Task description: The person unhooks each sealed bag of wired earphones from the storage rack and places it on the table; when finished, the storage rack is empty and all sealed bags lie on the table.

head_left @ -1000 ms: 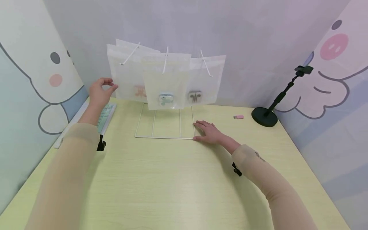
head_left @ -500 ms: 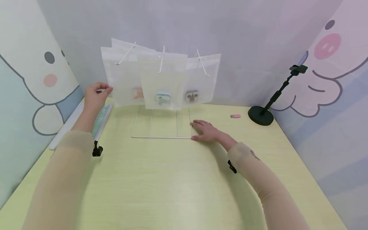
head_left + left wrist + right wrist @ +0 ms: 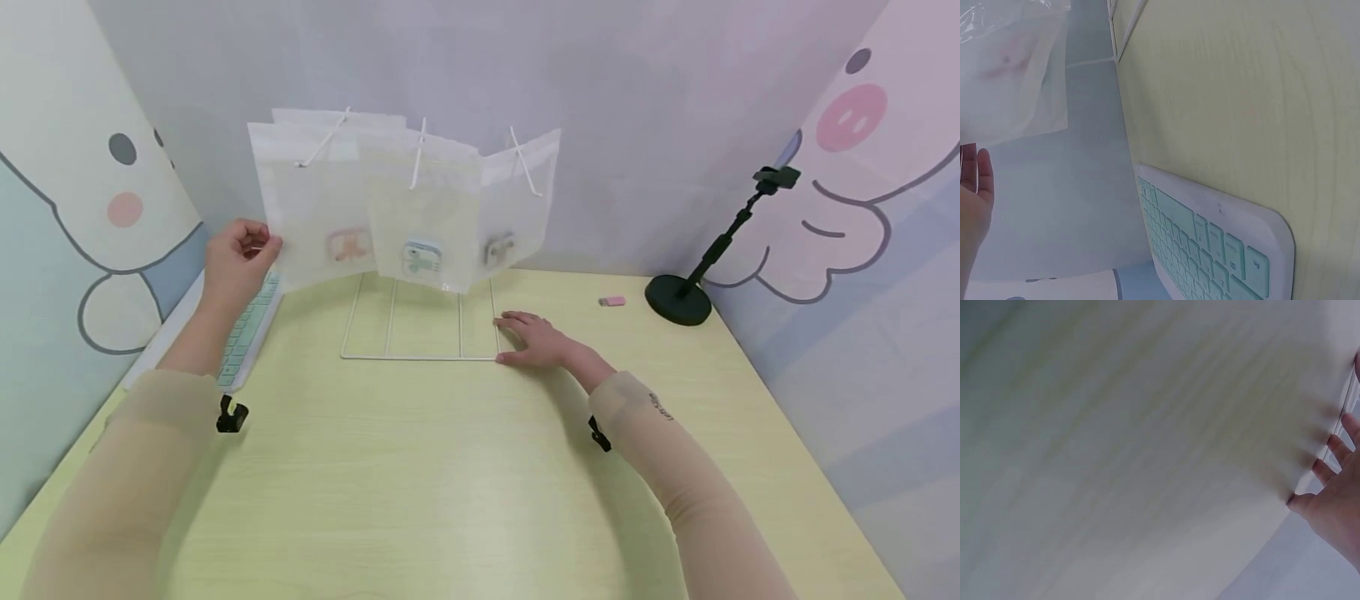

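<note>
My left hand (image 3: pixel 236 262) pinches the left edge of the front translucent zip bag (image 3: pixel 303 208) on the left hook (image 3: pixel 322 150). A pink, flat case-like item (image 3: pixel 349 245) shows through it. Another bag hangs partly hidden behind. The middle bag (image 3: pixel 405 204) holds a pale blue rounded case (image 3: pixel 422 257); inside the right bag (image 3: pixel 525 192) is a small box of what look like earphones (image 3: pixel 498 248). All hang from a white wire display rack (image 3: pixel 405 357). On the right side of its base rests my right hand (image 3: pixel 534 340), fingers spread and relaxed.
A white and mint-green keyboard (image 3: pixel 251 333) lies at the left, partly behind my left forearm. To the right are a pink USB stick (image 3: pixel 612 301) and a black stand (image 3: pixel 678 300) with a round base. A printed backdrop encloses the table (image 3: pixel 450 467).
My left hand has drawn the left bag's edge outward and toward me. The right bag has swung to a steeper angle, and the middle one has tilted. My right hand stays on the rack's base.
</note>
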A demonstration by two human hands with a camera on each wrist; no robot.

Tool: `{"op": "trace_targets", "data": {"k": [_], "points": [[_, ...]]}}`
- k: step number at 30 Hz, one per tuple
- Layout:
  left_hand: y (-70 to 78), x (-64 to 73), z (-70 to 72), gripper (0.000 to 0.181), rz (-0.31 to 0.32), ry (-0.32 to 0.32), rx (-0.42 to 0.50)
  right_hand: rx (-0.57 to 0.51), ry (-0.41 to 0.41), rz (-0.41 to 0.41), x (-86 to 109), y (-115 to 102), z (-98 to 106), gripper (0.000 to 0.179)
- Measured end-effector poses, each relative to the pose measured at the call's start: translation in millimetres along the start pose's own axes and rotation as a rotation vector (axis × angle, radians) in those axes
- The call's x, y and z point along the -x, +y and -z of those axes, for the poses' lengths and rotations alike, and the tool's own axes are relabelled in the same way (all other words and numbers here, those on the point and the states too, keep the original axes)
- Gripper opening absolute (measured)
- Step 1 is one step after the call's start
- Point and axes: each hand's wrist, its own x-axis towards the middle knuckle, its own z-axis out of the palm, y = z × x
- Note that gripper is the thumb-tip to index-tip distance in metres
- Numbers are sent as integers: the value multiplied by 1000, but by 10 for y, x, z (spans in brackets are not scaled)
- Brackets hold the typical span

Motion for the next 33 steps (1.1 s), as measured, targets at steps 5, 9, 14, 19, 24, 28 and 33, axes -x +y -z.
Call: {"op": "trace_targets", "data": {"k": [5,9,14,19,24,28,33], "points": [[81,87,-15,11,-55,45,-8,-2,7,2,-4,-3,5,76],[114,157,-24,29,-126,93,6,-16,0,5,-15,-9,32,75],[157,221,-38,28,-314,146,-29,-24,-4,3,-16,-5,34,75],[233,268,-33,30,-446,175,-52,-33,-4,-1,-11,-7,33,76],[343,333,-31,37,-460,177,-26,-29,-1,-6,-11,-4,29,76],[414,367,-3,45,-452,171,-82,-34,-1,-10,-10,-6,30,76],[451,387,73,46,-394,175,-52,-30,-6,-9,-12,-17,36,76]]}}
